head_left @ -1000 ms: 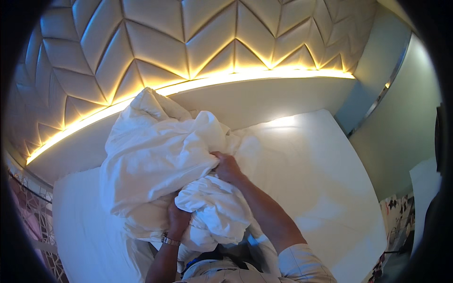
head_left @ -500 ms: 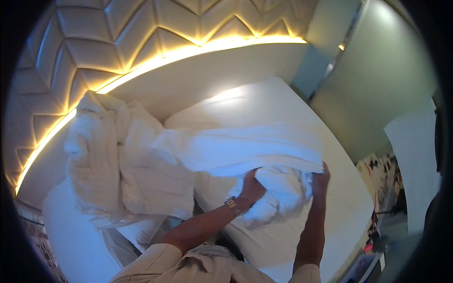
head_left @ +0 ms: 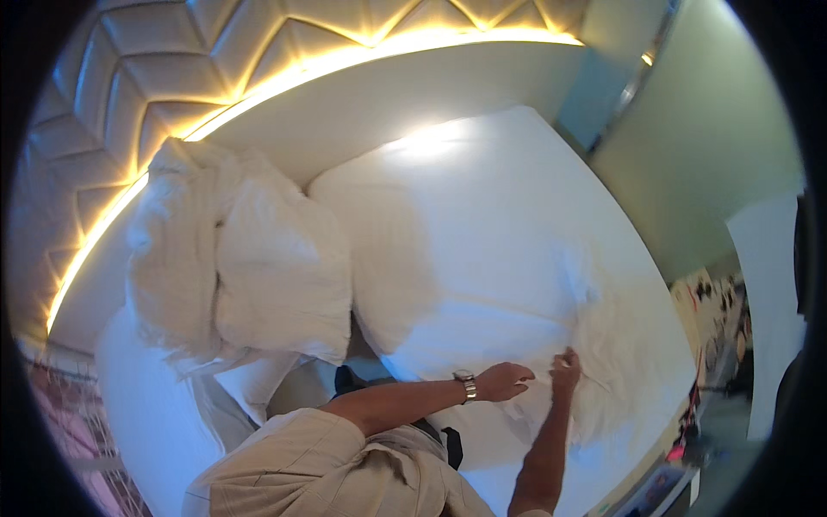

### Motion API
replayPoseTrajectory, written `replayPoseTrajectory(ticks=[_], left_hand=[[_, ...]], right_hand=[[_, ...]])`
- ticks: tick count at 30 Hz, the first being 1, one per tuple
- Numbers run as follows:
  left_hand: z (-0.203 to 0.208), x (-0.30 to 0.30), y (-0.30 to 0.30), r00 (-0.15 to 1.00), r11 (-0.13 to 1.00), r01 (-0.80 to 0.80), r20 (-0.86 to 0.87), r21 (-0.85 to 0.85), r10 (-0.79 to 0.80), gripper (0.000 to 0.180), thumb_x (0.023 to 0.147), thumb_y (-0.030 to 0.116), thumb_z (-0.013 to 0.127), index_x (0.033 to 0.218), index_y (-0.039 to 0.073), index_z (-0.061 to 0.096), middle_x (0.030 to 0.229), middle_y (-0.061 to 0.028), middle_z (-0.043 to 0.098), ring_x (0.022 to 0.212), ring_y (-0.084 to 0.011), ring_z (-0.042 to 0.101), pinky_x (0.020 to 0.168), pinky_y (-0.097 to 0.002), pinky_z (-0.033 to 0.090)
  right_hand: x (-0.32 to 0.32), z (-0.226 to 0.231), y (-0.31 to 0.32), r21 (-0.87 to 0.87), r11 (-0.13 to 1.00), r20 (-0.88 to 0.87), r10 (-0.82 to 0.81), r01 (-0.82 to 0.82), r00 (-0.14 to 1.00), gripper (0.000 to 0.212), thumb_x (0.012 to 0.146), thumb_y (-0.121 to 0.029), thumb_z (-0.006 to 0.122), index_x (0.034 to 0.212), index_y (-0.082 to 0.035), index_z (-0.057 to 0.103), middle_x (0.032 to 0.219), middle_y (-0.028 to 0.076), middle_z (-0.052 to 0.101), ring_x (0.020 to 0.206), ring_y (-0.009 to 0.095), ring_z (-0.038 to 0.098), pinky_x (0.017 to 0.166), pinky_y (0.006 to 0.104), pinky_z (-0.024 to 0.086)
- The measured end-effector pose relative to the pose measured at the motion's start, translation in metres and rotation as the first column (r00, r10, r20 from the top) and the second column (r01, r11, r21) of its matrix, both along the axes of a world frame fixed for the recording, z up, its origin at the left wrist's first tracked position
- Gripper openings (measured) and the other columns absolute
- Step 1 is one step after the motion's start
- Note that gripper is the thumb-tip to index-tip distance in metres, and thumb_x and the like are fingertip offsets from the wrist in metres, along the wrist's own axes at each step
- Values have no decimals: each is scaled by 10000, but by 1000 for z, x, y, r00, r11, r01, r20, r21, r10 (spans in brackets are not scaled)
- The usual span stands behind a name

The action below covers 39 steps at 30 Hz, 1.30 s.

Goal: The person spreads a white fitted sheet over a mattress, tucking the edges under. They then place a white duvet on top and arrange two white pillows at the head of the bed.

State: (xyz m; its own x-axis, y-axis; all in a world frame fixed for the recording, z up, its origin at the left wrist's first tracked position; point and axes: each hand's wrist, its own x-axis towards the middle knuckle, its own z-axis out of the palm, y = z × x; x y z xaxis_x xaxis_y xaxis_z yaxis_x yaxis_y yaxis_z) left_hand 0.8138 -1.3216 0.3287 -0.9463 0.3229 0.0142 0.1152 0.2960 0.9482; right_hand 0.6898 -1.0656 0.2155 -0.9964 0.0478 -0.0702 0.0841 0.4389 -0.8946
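Note:
A white sheet (head_left: pixel 482 258) covers the bed's mattress, with a rumpled white cloth (head_left: pixel 599 345) along its right part. My right hand (head_left: pixel 565 372) is closed, pinching a fold of that cloth near the bed's front half. Just left of it, my left hand (head_left: pixel 506 382), with a metal-band watch (head_left: pixel 466 387) on the wrist, hovers over the sheet. Its fingers are slightly bent and apart, and I see nothing in them. To the left stands a tall folded heap of white duvet (head_left: pixel 280 258).
Behind the bed is a padded headboard wall (head_left: pixel 164 73) with a glowing light strip (head_left: pixel 284 84). Another white bed (head_left: pixel 142 379) lies at the left, with a white pillow (head_left: pixel 258 383) beside the heap. A frosted panel (head_left: pixel 689 129) and cluttered items (head_left: pixel 715 302) stand at the right.
The bunched cloth has left the middle of the bed and now lies flatter toward the right. My left hand has let go and moved right and nearer; my right hand has also come nearer.

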Motion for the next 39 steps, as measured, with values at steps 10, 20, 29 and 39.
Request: replayPoseTrajectory(ticks=[10, 20, 29, 39], left_hand=[[59, 213, -317, 547, 492, -837, -381, -240, 745, 235, 877, 82, 741, 1099, 34, 678, 1142, -186, 692, 1075, -383, 658, 930, -463, 536], [173, 446, -449, -13, -367, -885, -773, -287, 635, 355, 832, 115, 809, 1154, 54, 673, 1441, -235, 535, 1357, -454, 497, 1131, -583, 389], [71, 495, -521, -175, -460, -765, -543, -450, 821, 936, 803, 370, 864, 1541, 34, 397, 1598, -317, 343, 1474, -495, 343, 1115, -669, 328], [116, 459, -514, -128, -414, -804, -556, -427, 821, 691, 851, 135, 812, 1454, 8, 499, 1533, -298, 450, 1439, -472, 413, 1156, -570, 352]], right_hand=[[161, 87, -508, -478, 607, 156, 770, -635, 619, 672, 889, -242, 807, 1449, -7, 517, 1291, 225, 652, 1045, 267, 700, 860, 373, 588], [341, 165, -795, 65, 437, -232, 881, -897, 412, 967, 798, -382, 856, 1542, -30, 348, 1451, 278, 485, 1373, 437, 429, 1138, 535, 385], [342, 144, -849, 441, 578, -196, 808, -686, 555, 1039, 781, -334, 863, 1596, -102, 261, 1582, 270, 301, 1439, 459, 322, 1144, 584, 352], [199, 56, -806, 430, 584, -18, 768, -689, 640, 468, 827, -154, 759, 1262, -38, 634, 1045, 198, 707, 971, 349, 699, 855, 450, 556]])
